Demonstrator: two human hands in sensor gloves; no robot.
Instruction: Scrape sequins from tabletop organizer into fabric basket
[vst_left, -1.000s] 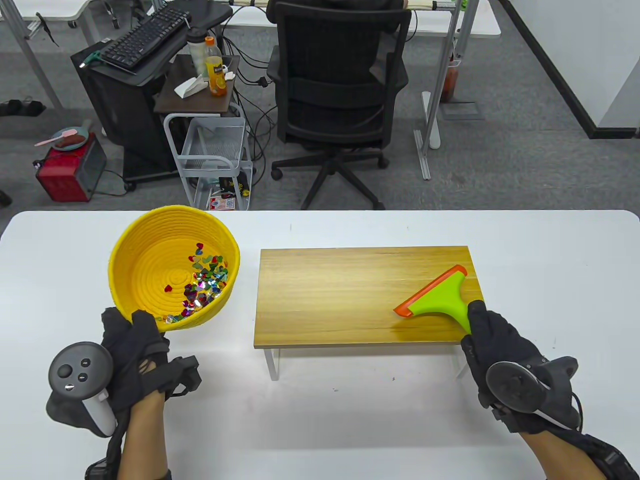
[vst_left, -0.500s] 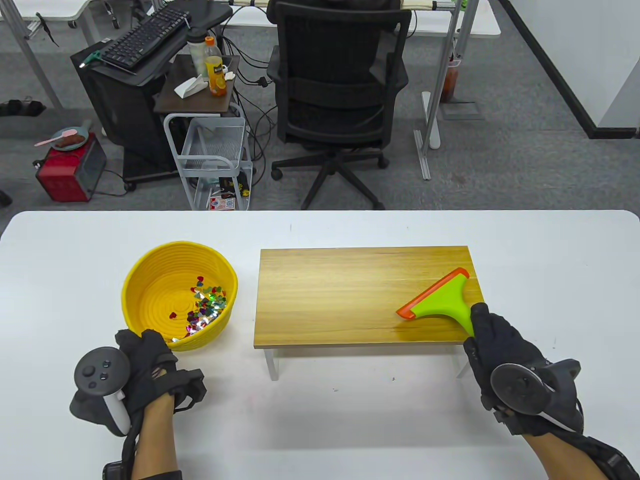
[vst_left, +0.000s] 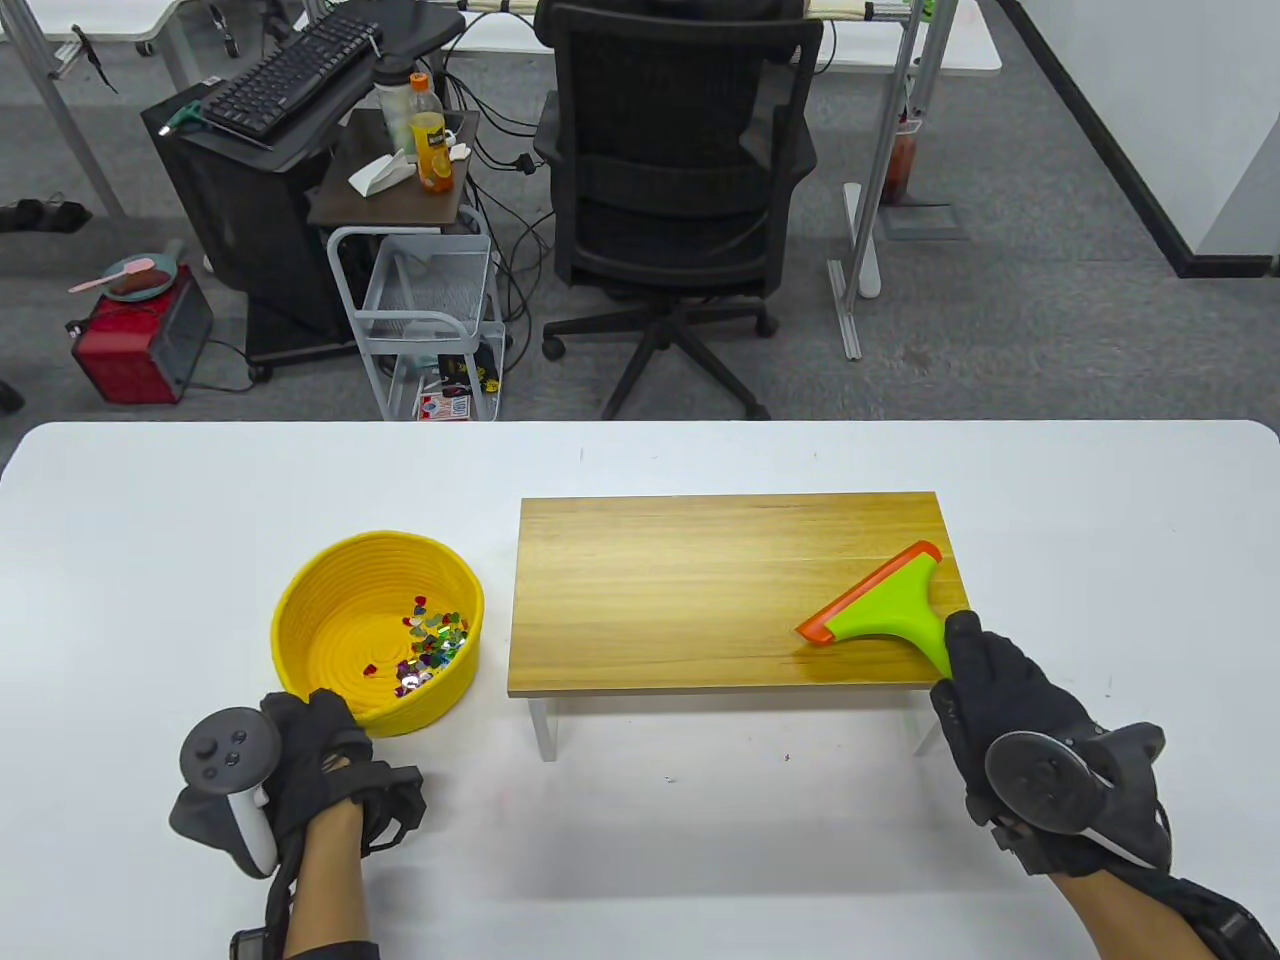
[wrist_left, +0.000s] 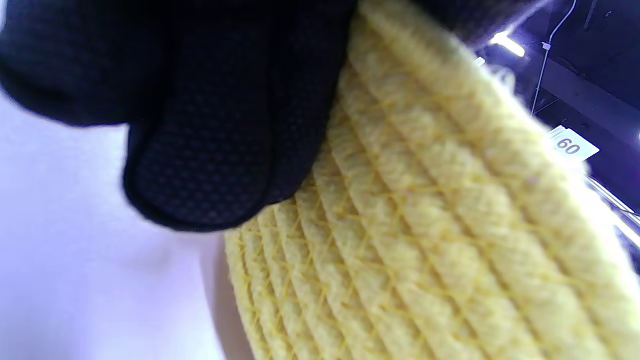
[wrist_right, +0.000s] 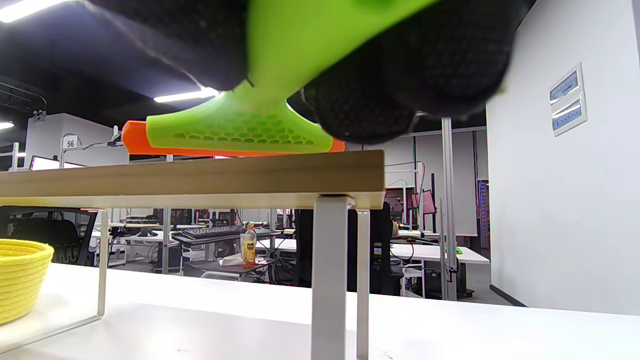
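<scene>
- the left hand (vst_left: 315, 745), gripping the yellow woven fabric basket (vst_left: 310, 625) of sequins (vst_left: 432, 648), has lowered it to the white counter (vst_left: 700, 840).
- the right hand (vst_left: 995, 700) holds the green, orange-edged scraper (vst_left: 880, 605) on the bare wooden tabletop organizer (vst_left: 680, 590); scraping looks finished.

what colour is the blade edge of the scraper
Orange, on a lime-green scraper; clearest in the table view.

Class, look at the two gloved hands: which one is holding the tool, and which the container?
The right hand grips the green scraper by its handle, blade on the wooden organizer. The left hand holds the yellow basket by its near wall.
</scene>
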